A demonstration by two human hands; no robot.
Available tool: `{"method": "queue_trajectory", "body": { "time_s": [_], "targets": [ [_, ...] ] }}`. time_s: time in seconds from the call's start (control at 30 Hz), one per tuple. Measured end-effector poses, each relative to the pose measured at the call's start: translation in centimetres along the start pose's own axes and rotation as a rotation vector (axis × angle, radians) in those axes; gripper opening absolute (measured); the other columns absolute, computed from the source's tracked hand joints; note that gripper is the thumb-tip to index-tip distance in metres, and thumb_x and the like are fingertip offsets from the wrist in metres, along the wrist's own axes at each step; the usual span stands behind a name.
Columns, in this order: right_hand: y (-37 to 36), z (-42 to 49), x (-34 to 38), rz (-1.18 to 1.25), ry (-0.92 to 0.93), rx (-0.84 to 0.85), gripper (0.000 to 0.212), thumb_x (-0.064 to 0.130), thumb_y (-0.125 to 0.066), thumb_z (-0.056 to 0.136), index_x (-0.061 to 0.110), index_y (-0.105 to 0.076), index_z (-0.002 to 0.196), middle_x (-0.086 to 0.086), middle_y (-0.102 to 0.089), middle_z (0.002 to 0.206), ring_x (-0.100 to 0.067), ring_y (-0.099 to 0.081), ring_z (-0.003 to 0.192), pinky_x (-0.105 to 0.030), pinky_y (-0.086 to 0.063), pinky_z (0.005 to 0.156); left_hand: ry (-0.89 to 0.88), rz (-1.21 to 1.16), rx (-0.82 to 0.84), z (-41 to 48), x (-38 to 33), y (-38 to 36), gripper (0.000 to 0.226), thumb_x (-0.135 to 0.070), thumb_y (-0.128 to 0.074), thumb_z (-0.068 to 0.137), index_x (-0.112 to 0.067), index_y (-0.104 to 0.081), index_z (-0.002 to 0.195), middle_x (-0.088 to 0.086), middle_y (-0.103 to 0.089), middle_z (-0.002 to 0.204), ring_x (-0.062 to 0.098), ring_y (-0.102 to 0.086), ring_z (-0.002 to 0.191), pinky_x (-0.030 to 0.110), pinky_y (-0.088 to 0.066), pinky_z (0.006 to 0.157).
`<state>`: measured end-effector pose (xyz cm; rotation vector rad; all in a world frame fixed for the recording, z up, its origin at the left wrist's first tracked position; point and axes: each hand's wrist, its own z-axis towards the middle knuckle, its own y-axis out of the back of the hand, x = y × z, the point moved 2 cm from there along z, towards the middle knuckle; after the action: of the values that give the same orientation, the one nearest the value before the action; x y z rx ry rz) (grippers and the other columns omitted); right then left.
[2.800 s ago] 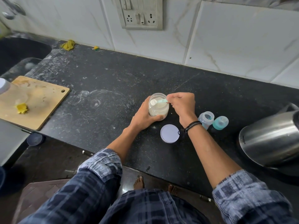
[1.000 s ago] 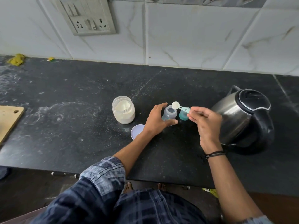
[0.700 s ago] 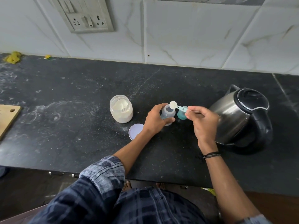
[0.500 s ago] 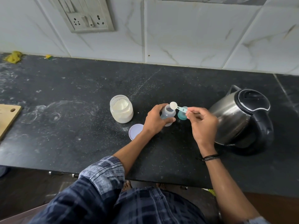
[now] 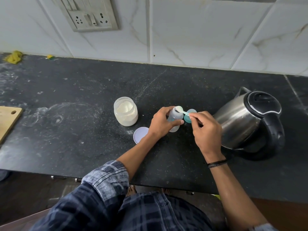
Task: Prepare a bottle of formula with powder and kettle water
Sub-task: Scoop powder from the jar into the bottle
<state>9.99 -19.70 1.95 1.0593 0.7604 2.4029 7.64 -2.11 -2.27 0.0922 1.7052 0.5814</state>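
A small clear baby bottle [image 5: 175, 116] stands open on the black counter, with my left hand [image 5: 162, 124] wrapped around its side. My right hand [image 5: 206, 130] pinches the handle of a pale teal scoop [image 5: 180, 110], whose bowl is tipped into the bottle's mouth. The teal bottle cap [image 5: 190, 116] sits just behind my right fingers. An open jar of white powder [image 5: 125, 113] stands to the left, its round lid [image 5: 140, 137] lying flat in front. The steel kettle [image 5: 246, 120] with a black lid and handle stands to the right.
A wooden cutting board [image 5: 8, 120] pokes in at the left edge. Yellow scraps [image 5: 14, 57] lie by the tiled wall at the back left. A socket panel [image 5: 90, 19] is on the wall. The counter's front edge runs just above my lap.
My left hand left the jar and took hold of the bottle. My right hand carried the scoop from the jar across and lowered its bowl from above the bottle's mouth into it.
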Motion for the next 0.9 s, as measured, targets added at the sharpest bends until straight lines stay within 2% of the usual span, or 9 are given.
{"method": "queue_trajectory", "body": {
  "time_s": [0.23,0.4,0.67,0.9],
  "targets": [
    [-0.1,-0.38,-0.04,-0.063,0.066,0.012,0.014,-0.003,-0.071,0.092,0.001,-0.077,0.104,-0.008,-0.074,0.096,-0.021,-0.07,0.082,-0.031,-0.058,0.069,0.006,0.01,0.014,-0.16,-0.08,0.02,0.066,-0.03,-0.087,0.081,-0.018,-0.06,0.14,0.001,-0.063,0.131,0.015,-0.058,0.12,0.029,-0.047,0.102],
    [-0.04,-0.51,-0.18,-0.072,0.087,0.019,0.014,-0.003,-0.071,0.093,0.0,-0.077,0.104,-0.01,-0.074,0.097,-0.023,-0.071,0.082,-0.035,-0.06,0.07,-0.001,0.03,0.023,-0.18,-0.14,-0.01,0.067,-0.031,-0.087,0.082,-0.018,-0.059,0.141,0.0,-0.062,0.13,0.014,-0.057,0.118,0.024,-0.043,0.097],
    [-0.17,-0.77,-0.39,-0.072,0.089,0.034,0.013,-0.002,-0.071,0.093,-0.001,-0.076,0.105,-0.011,-0.074,0.098,-0.024,-0.072,0.085,-0.04,-0.062,0.07,-0.008,0.048,0.03,-0.16,-0.06,0.04,0.068,-0.031,-0.087,0.082,-0.018,-0.059,0.143,0.001,-0.062,0.13,0.015,-0.058,0.119,0.027,-0.045,0.099],
    [0.08,-0.89,-0.33,-0.052,0.077,0.015,0.014,-0.005,-0.072,0.091,0.0,-0.076,0.103,-0.011,-0.074,0.097,-0.023,-0.071,0.084,-0.037,-0.061,0.072,-0.004,0.068,0.04,-0.13,-0.28,-0.12,0.07,-0.031,-0.086,0.082,-0.018,-0.057,0.145,0.002,-0.061,0.134,0.017,-0.057,0.122,0.031,-0.046,0.104]
  ]
}}
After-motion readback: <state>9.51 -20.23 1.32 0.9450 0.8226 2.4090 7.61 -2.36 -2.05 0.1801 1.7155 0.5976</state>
